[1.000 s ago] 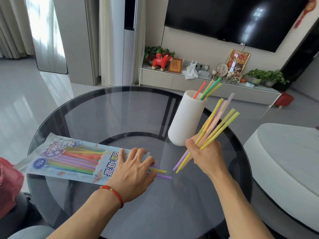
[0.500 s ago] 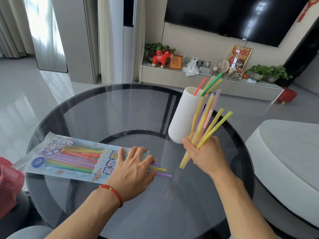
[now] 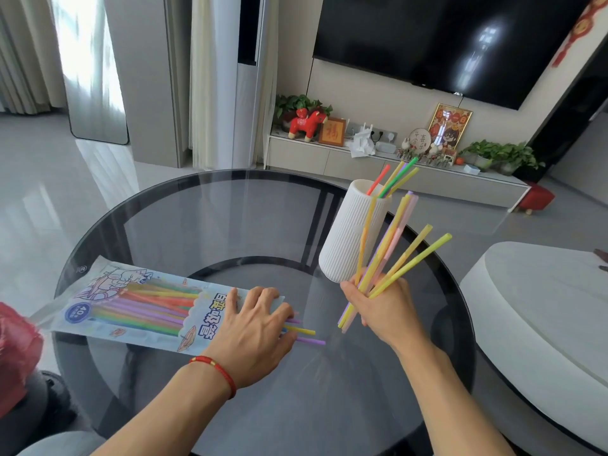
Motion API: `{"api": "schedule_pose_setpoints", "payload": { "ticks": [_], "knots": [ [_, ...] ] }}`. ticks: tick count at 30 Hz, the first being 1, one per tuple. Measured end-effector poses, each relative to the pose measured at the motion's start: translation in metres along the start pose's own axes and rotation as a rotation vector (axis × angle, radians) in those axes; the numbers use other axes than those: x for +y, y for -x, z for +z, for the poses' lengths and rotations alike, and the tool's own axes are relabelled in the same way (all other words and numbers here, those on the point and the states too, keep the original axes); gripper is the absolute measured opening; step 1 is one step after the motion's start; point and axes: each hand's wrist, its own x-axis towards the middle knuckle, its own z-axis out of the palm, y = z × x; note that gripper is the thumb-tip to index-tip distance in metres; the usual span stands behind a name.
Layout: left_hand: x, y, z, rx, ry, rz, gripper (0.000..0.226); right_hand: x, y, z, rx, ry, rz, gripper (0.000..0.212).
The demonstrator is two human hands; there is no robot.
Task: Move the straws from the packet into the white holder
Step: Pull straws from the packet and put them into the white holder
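The straw packet (image 3: 131,307) lies flat on the left of the round glass table, full of coloured straws. My left hand (image 3: 256,330) presses flat on its open right end, where a few loose straws (image 3: 306,334) poke out onto the glass. My right hand (image 3: 381,307) grips a bundle of straws (image 3: 391,251), yellow, purple and pink, fanned upward just right of the white ribbed holder (image 3: 348,235). The holder stands upright with several straws (image 3: 393,179) leaning out of its mouth.
The glass table (image 3: 214,225) has a dark rim and a dark frame beneath. A red object (image 3: 16,350) sits at the left edge. A white rounded seat (image 3: 539,307) stands to the right. A TV cabinet with ornaments is behind.
My right hand has swung the bundle more upright and closer to the holder's side. My left hand stays on the packet.
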Motion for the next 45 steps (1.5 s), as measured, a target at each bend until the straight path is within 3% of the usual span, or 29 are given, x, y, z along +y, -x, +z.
{"api": "schedule_pose_setpoints", "payload": {
  "ticks": [3,8,12,26,31,37,41,45],
  "knots": [
    [-0.001,-0.001,0.001,0.008,-0.009,-0.003,0.037,-0.006,-0.006,-0.011,0.061,-0.079,-0.009,0.034],
    [-0.001,-0.004,0.001,0.025,0.023,-0.011,0.034,-0.035,-0.039,-0.051,0.349,-0.640,-0.017,0.029],
    [-0.001,-0.005,0.002,0.025,0.014,-0.019,0.036,-0.061,-0.074,-0.082,0.528,-0.834,-0.045,0.025],
    [-0.003,-0.006,0.002,-0.039,0.043,-0.021,0.036,-0.093,-0.134,-0.071,0.405,-0.222,0.064,0.020],
    [-0.002,-0.006,-0.001,-0.057,0.069,-0.025,0.035,-0.098,-0.139,-0.072,0.326,-0.080,0.084,0.033],
    [-0.003,-0.007,-0.005,-0.035,0.080,-0.027,0.034,-0.104,-0.134,-0.082,0.319,-0.127,-0.032,0.021],
    [-0.004,-0.006,-0.006,0.014,0.119,-0.036,0.035,-0.104,-0.127,-0.086,0.425,-0.109,-0.131,0.020],
    [-0.004,-0.005,-0.010,0.049,0.142,-0.036,0.035,-0.095,-0.119,-0.085,0.399,0.122,-0.326,0.025]
  ]
}}
